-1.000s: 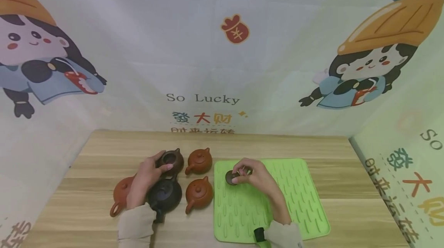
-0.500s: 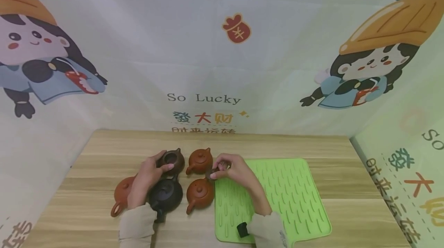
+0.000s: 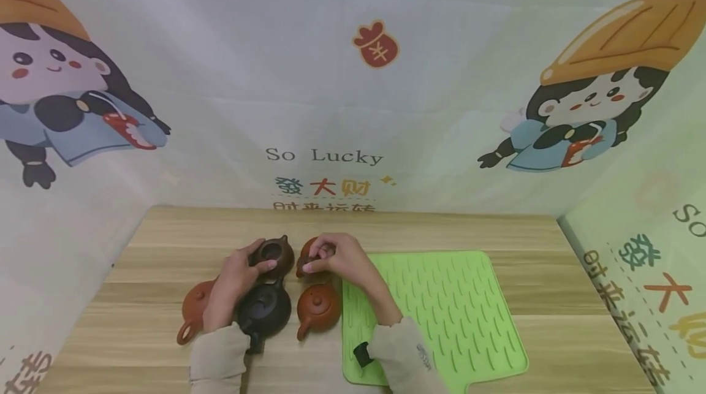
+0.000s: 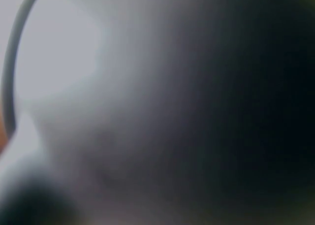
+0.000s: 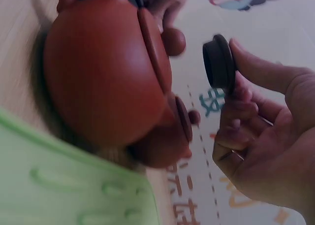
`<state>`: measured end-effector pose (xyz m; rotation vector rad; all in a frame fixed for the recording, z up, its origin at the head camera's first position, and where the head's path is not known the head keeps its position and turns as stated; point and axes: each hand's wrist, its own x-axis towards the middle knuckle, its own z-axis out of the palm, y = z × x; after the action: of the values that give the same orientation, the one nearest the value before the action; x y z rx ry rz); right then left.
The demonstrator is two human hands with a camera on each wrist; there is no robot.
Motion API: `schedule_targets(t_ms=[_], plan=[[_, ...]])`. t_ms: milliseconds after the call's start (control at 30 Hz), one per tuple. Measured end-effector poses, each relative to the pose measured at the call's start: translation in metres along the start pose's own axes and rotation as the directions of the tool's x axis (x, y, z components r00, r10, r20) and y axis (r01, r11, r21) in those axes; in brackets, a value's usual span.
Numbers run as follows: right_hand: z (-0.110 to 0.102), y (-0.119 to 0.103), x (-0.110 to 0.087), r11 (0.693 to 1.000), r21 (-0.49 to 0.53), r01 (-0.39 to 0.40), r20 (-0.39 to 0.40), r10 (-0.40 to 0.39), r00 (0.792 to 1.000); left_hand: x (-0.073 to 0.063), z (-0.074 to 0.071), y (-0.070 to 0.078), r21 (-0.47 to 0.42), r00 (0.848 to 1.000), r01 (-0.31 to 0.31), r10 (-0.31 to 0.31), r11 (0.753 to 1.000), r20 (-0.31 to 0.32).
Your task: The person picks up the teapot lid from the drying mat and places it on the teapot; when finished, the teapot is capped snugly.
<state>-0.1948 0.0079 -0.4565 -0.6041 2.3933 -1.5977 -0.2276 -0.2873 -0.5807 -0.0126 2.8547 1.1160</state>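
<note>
My left hand [image 3: 237, 277] holds a dark brown teapot [image 3: 285, 254] at the back of the group, thumb at the rim of its uncovered round mouth. My right hand [image 3: 344, 256] pinches a dark teapot lid [image 5: 221, 65] by its top, flanged underside showing in the right wrist view. In the head view this hand passes over a reddish-brown teapot [image 3: 306, 248], partly hiding it, just right of the brown one. A second reddish-brown teapot [image 3: 318, 309], lid on, stands nearer me. The left wrist view is a dark blur.
A black teapot [image 3: 271, 307] sits beside my left wrist, and another reddish-brown teapot [image 3: 194, 305] is partly behind that forearm. A green ridged mat [image 3: 441, 314] lies under my right forearm on the wooden table [image 3: 557, 296]. Printed cloth [image 3: 441, 136] encloses the table.
My right hand has carried the lid leftward from above the green mat, over the reddish-brown teapots, towards the dark brown teapot. My left hand has kept its place.
</note>
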Motion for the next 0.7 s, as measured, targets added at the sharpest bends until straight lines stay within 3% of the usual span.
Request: schedule_targets(t_ms=[467,700], plan=[[0.031,-0.008,0.028,0.997,-0.074,-0.039,-0.122,0.029,0.992,0.004,0.002,-0.008,0.006,1.000,-0.030,0.030,1.000,-0.007],[0.041,-0.014,0.041,0.983,-0.161,-0.086,-0.164,0.059,0.985,0.007,0.001,-0.010,0.013,1.000,-0.028,0.028,1.000,-0.001]])
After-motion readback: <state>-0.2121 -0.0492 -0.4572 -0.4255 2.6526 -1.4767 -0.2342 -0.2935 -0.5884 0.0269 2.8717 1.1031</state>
